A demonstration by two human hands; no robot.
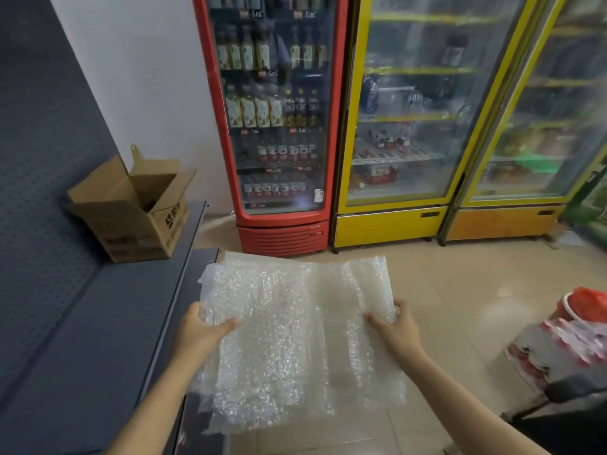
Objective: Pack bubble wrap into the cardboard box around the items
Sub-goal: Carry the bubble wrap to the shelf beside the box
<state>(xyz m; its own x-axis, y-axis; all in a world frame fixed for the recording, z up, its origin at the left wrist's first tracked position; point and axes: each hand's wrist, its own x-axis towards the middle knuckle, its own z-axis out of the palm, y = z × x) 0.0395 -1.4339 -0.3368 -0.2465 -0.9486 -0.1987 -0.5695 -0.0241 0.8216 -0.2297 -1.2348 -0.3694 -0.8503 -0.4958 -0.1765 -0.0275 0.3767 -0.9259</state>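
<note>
A large clear sheet of bubble wrap [295, 336] is spread flat in front of me, above the tiled floor. My left hand [200, 330] grips its left edge and my right hand [399, 330] grips its right edge. The cardboard box [131, 218] stands with its flaps open at the far end of the dark grey shelf [82, 339] on my left, well beyond the wrap. Something dark shows inside the box, but I cannot make out what it is.
A red drinks fridge [279, 126] and two yellow glass-door fridges [410, 126] line the far wall. Shrink-wrapped packs of bottles [568, 349] and a red bag [588, 307] sit on the floor at right. Beige tiled floor [460, 284] lies between.
</note>
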